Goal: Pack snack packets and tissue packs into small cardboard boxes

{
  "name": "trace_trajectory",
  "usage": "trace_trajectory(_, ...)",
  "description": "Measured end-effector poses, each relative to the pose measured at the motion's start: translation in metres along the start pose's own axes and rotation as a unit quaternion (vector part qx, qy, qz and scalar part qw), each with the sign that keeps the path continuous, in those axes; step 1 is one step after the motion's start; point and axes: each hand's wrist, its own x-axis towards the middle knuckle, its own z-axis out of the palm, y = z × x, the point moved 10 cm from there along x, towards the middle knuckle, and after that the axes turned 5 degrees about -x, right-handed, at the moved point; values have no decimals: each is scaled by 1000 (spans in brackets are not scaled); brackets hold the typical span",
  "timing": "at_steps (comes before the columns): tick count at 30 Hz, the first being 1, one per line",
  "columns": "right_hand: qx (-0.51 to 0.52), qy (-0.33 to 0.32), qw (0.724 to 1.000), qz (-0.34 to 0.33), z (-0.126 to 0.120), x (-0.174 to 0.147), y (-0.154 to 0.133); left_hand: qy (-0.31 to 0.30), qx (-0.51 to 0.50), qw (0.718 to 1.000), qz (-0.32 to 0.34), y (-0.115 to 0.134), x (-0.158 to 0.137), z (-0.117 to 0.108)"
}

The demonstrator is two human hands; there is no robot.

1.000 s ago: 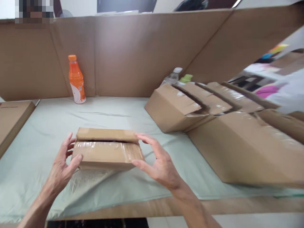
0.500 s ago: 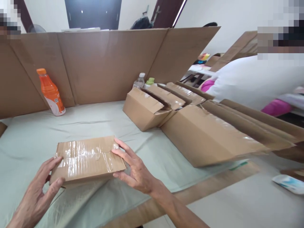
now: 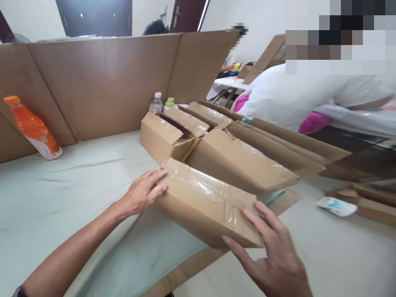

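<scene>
Between my two hands is a taped cardboard box [image 3: 204,198], tilted, with shiny clear tape along its top. My left hand [image 3: 147,190] grips its left end, thumb on the near side and fingers over the top edge. On the right end, my right hand [image 3: 269,243] has its fingers on the top and its thumb against the near face. Just behind the held box stands a larger open cardboard box [image 3: 241,161] with its flap up. A smaller open cardboard box [image 3: 161,138] sits to the left of that one.
An orange drink bottle [image 3: 35,130] leans by the tall cardboard panel [image 3: 108,86]. A clear bottle [image 3: 156,103] and a green-capped bottle [image 3: 169,103] stand behind the boxes. On the floor at right lies a white-and-blue packet [image 3: 337,206]. A person in a white top [image 3: 284,95] bends beyond the boxes.
Both hands have carried the cardboard box to the right, up against the row of open boxes, and turned it so its right end points nearer me. The view has swung right.
</scene>
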Motion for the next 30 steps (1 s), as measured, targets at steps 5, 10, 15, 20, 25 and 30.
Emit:
trace_trajectory(5, -115, 31, 993, 11, -2, 1, 6, 126, 19, 991, -28, -9, 67, 26)
trace_trajectory(10, -119, 28, 991, 61, 16, 11, 22, 146, 3, 989, -30, -15, 87, 50)
trace_trajectory(15, -39, 39, 994, 97, 21, 2, 29, 44, 12, 999, -14, -22, 65, 80)
trace_trajectory(20, 38, 19, 992, 120, 19, -40, 27, -33, 93, 994, -49, -51, -19, 71)
trace_trajectory(25, 69, -8, 997, 22, 35, -66, -20, -49, 173, 979, -95, -75, -131, 31)
trace_trajectory(30, 133, -76, 987, -48, 77, -56, -82, -76, 261, 955, -121, -60, -235, 35)
